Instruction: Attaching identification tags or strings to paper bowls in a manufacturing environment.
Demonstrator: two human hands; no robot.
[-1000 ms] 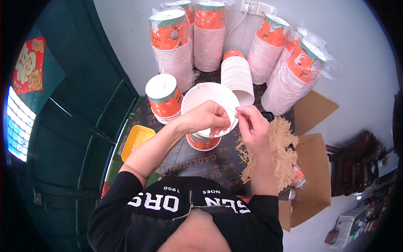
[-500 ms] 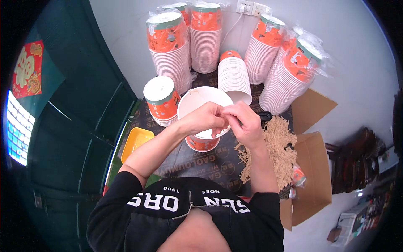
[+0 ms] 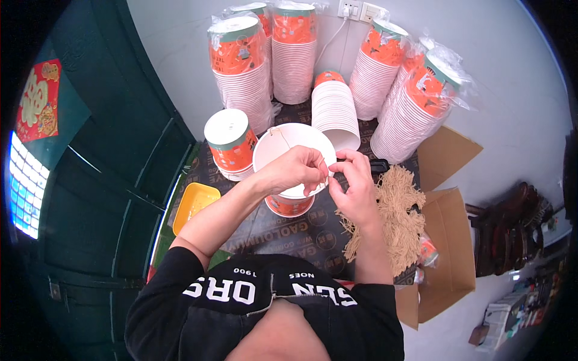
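An open white paper bucket (image 3: 269, 153) with an orange outside stands upright in front of me. A thin tan string (image 3: 276, 130) shows at its far left rim and hangs into the bucket. At the near right rim my left hand (image 3: 304, 170) is closed in a pinch, and my right hand (image 3: 354, 186) pinches just beside it. The string's end seems to lie between the fingertips, mostly hidden. To the right of my right hand lies a pile of tan strings (image 3: 400, 216).
Upside-down paper buckets (image 3: 227, 129) stand at the left, by a yellow tray (image 3: 208, 192) with small pieces. Wrapped bucket stacks (image 3: 295, 66) line the wall, and an unwrapped stack (image 3: 335, 111) lies on its side. A cardboard box (image 3: 451, 259) is at the right.
My right hand has drawn slightly down and apart from my left, its fingertips now showing at the rim. My left hand has barely moved.
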